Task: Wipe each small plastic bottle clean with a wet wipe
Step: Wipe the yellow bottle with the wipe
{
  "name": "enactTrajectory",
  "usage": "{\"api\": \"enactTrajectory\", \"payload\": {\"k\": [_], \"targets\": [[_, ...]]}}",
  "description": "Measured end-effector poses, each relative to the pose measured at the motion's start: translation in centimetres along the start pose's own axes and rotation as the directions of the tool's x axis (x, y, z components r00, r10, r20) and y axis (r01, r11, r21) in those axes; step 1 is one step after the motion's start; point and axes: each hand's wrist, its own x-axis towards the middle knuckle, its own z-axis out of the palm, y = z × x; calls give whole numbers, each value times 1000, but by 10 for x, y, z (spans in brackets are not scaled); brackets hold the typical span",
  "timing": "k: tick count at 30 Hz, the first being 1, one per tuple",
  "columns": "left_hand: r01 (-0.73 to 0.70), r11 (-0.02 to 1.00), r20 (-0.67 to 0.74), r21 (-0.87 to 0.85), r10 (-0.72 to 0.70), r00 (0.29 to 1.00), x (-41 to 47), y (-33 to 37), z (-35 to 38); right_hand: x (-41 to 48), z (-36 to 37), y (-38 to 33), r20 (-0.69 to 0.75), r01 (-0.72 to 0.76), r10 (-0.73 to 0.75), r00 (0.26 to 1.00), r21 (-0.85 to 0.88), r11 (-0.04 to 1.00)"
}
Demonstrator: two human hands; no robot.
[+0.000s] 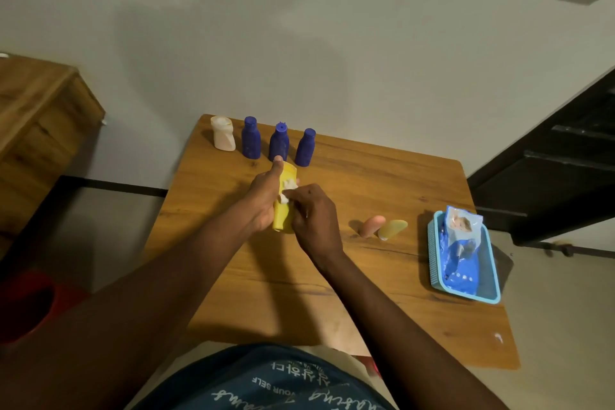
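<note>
A wooden cabinet (pixel 50 116) stands far to the left of the yellow bottle (pixel 282 218), off the table (pixel 366 176). Beyond the yellow bottle, along the table's far edge, a row of upright bottles runs from left to right: a dented white bottle (pixel 223 134) to its far left, then a first blue bottle (pixel 251 138), a second blue bottle (pixel 279 142) almost straight behind it, and a third blue bottle (pixel 305 147) just right of that line.

The left hand (pixel 263 196) grips the yellow bottle from its left side, above the middle of the table. Its fingers curl round the body and one digit stretches up along the bottle to its top end. The bottle is tilted, with its top pointing away from the person.

A crumpled white wet wipe (pixel 288 188) lies against the bottle's upper half. The right hand (pixel 314 216) comes in from the bottle's right side, its fingertips bunched together and pinching the wipe onto the plastic.

To the right of the yellow bottle, a pink bottle (pixel 372 226) and an olive bottle (pixel 392 229) rest tilted on the table side by side, nearly touching. Further right of the yellow bottle, near the table's edge, sits a light blue basket (pixel 433 253) holding an opened blue wipes pack (pixel 461 250).
</note>
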Motion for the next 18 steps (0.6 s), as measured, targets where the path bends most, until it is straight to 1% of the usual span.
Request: {"api": "enactTrajectory", "payload": {"k": [3,6,9,12,14,16,18], "targets": [[11,1000,-24,-10,-11,1000,-2,5,4,2,0,-6,48,91,-88,995,-56,994],[-11,1000,-57,0,11,998,1,10,-1,-16,1,-7,83,194,-191,978,-31,981],[-1,999,-100,-38,-3,995,2,9,-7,-29,0,1,67,213,-212,975,-10,977],[8,994,-127,-111,-22,992,0,7,-6,-29,-5,9,26,168,-168,986,-5,986],[17,990,-149,-140,-38,988,0,8,-4,-26,-10,10,19,164,-164,986,-17,986],[38,990,-176,-138,-62,982,2,8,-5,-23,-12,6,44,210,-208,977,-34,977],[46,991,-192,-122,-69,979,5,10,-7,-23,-11,0,81,288,-283,956,-60,956]]}}
